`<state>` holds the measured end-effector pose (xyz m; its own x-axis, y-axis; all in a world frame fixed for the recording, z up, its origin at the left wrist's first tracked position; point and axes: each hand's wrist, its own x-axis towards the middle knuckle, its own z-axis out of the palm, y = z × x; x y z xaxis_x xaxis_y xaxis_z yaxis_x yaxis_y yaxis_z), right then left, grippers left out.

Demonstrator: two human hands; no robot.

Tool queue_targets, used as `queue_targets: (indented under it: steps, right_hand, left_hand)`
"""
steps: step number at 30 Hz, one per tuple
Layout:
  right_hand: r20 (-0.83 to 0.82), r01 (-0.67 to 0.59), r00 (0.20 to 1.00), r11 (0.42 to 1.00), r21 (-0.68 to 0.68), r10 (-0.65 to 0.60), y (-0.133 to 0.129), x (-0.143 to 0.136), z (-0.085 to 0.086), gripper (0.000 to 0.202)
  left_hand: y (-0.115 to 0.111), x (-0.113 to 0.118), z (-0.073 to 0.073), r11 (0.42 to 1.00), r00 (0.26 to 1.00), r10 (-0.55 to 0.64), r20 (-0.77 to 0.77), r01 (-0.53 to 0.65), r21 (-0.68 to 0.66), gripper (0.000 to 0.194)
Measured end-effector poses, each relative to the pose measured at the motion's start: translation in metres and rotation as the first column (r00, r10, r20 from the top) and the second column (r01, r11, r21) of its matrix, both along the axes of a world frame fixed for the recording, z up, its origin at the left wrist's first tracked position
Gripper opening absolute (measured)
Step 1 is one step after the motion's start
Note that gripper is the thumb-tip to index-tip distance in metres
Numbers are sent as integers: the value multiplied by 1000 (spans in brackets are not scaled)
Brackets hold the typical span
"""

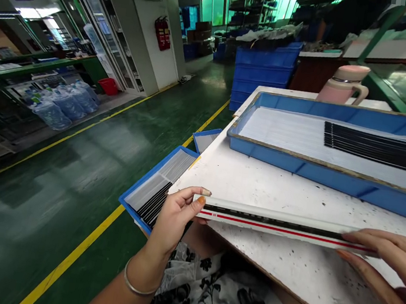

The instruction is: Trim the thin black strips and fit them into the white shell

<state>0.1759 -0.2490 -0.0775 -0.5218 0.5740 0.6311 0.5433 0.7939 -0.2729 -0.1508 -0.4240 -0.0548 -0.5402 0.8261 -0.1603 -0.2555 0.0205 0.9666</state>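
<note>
A long, thin white model train car body (276, 224) with a black window band and a red stripe lies level across the view, just above the white tabletop (259, 180). My left hand (181, 212) pinches its left end between thumb and fingers. At the right end, my right hand (388, 258) grips it with the thumb below and the fingers on top. Part of that end is hidden behind the fingers. Beyond the train car body stands a shallow blue tray (298, 170), holding white sheeting and several black strips (377, 146) in a row.
A pink mug (343, 84) stands behind the tray. Left of the table, a lower blue tray (141, 183) holds pale and black strips. Stacked blue crates (263, 70) rise at the back. A fire extinguisher (162, 33) hangs on the pillar, and yellow lines cross the green floor.
</note>
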Motion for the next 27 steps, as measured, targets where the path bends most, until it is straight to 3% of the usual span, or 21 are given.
queue_targets:
  steps: [6,10,14,17,21,27]
  right_hand:
    - [-12,185,983,982,-39,-186,-11,12,30,9]
    - [-63,258,961,956,-137,-268,-15,19,36,12]
    - [-154,226,946,922,-314,-285,-25,19,35,18]
    - [-311,161,894,879,-448,-322,-30,14,30,26]
    - [-560,-22,727,801,-598,-398,-34,3,16,38]
    - [-679,-392,523,562,-728,-515,-51,-19,8,31]
  left_hand:
    - [0,-4,-3,993,994,108,14,-107,-42,43]
    - [4,-13,-11,991,992,100,83,-92,-92,46]
    - [6,-15,-15,984,985,147,96,-135,-117,42]
    - [5,-15,-17,981,983,158,93,-145,-128,41]
    - [4,-18,-22,985,983,143,115,-131,-109,37]
    - [6,-21,-29,988,984,138,115,-128,-88,34]
